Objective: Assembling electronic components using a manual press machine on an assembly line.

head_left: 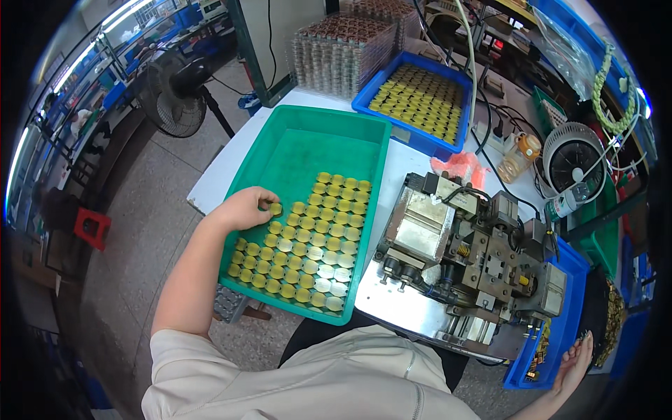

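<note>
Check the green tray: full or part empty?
Part empty. Gold discs cover only the near half of the green tray; its far half shows bare floor. The left hand touches one disc.

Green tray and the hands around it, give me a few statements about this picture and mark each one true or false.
1. The left hand rests inside the green tray, fingers on a round gold piece. True.
2. The green tray is completely filled with round pieces. False: its far half is bare; the pieces fill only the near part.
3. The right hand is by the blue bin at the right of the metal machine. True.
4. The blue tray behind the green one is empty. False: it holds rows of gold pieces.
5. A standing fan is left of the table. True.
</note>
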{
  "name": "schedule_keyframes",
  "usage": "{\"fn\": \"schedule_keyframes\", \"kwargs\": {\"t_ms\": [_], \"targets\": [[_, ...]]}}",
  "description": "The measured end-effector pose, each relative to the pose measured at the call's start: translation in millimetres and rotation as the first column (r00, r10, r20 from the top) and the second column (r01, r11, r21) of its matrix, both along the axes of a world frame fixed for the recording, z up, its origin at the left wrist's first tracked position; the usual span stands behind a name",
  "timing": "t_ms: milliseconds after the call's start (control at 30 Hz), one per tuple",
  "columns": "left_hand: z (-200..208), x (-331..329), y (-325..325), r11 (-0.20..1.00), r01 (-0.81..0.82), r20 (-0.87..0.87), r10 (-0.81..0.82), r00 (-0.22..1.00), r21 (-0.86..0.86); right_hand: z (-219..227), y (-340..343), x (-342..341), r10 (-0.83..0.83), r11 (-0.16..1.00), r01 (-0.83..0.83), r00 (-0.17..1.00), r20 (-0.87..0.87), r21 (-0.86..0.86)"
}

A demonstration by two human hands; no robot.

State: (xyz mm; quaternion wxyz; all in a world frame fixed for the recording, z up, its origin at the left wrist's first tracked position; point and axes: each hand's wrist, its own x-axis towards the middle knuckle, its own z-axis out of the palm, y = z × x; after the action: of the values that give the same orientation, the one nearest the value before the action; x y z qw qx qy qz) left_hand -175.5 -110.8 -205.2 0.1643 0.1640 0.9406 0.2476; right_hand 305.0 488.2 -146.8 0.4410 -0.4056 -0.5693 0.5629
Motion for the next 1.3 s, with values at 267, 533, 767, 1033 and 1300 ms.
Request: {"fn": "schedule_keyframes", "kwargs": {"t_ms": [267,533,767,1033,1300], "targets": [[7,-1,8,0.999,0.006,0.141,-0.002,0.99,-0.032,4,-7,-18,0.268,0.96,-0.275,0.956,-0.123,-0.048],[4,5,14,0.998,0.068,0.118,-0.068,0.991,0.003,32,-98,-120,0.232,0.965,-0.242,0.968,0.1,0.104],[-1,7,2,0.984,0.174,-0.032,-0.173,0.984,0.028,18,-128,-195,0.592,0.771,-0.637,0.719,0.364,0.004],[39,69,65,0.866,0.004,-0.18,0.099,0.979,0.5,23,-132,-228,0.378,0.691,-0.715,0.48,0.791,0.104],[32,130,116,0.662,-0.049,-0.027,0.104,0.994,0.748,21,-125,-236,0.362,0.621,-0.779,0.379,0.851,0.083]]}}
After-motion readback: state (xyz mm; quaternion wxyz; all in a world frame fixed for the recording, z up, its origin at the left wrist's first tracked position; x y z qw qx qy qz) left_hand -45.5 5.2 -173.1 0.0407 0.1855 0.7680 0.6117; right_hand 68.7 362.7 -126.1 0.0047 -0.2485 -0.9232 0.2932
